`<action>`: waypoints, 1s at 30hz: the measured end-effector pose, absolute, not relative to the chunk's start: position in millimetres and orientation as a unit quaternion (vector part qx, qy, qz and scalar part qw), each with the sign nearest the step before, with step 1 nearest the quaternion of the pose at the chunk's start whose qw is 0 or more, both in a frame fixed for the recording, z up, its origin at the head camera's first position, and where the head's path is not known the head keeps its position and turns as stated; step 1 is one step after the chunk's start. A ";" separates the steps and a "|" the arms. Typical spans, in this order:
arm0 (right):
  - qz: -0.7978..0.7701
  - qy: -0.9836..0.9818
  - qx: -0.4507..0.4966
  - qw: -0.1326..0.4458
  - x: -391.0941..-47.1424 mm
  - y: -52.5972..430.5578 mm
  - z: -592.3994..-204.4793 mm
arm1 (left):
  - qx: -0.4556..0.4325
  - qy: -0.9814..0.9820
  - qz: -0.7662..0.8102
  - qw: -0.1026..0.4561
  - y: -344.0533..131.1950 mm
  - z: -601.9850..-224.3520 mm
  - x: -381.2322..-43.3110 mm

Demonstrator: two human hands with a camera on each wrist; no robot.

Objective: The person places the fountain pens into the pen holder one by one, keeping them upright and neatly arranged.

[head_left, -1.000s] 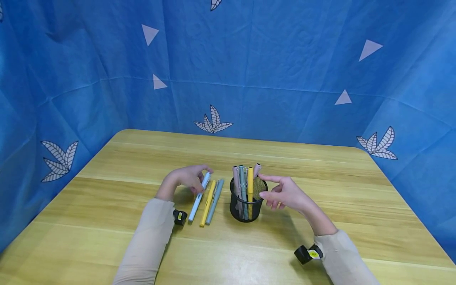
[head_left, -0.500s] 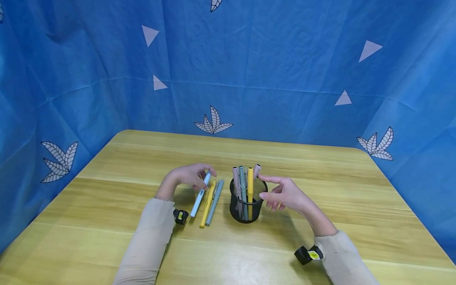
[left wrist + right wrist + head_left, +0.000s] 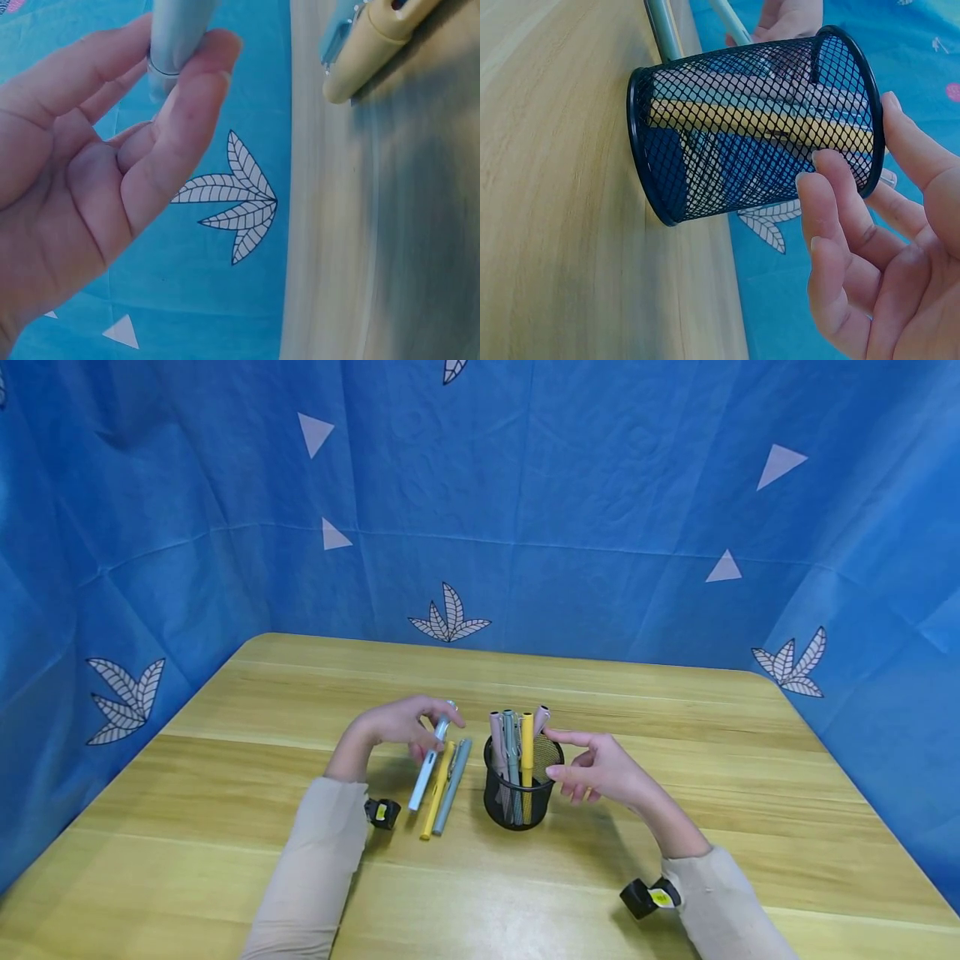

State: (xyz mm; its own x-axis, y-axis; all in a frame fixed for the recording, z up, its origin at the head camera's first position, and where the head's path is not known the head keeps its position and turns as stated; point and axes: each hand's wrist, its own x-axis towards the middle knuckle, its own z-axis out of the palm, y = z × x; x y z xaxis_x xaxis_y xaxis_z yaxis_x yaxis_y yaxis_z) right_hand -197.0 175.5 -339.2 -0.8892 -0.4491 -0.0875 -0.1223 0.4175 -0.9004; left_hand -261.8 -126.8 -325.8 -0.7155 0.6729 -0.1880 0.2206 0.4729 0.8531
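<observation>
Left hand, fingers pinching the slanted pale-blue pen; mesh cup stands to its right, right hand gripping the rim.

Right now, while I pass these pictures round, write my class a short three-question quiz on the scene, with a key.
1. Multiple choice: what does the left hand pinch?
A) yellow pen
B) light blue pen
C) grey-blue pen

2. True or false: the pen cup is lying on its side.

3. Count: besides the pinched one, how many pens lie outside the black mesh cup?

Key
1. B
2. False; it stands upright.
3. Two: the yellow pen and the grey-blue pen.
</observation>
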 end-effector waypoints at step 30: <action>-0.518 0.822 -0.174 0.160 -197.5 176.3 -340.4 | 0.299 0.806 0.454 0.235 -113.3 -316.5 -262.3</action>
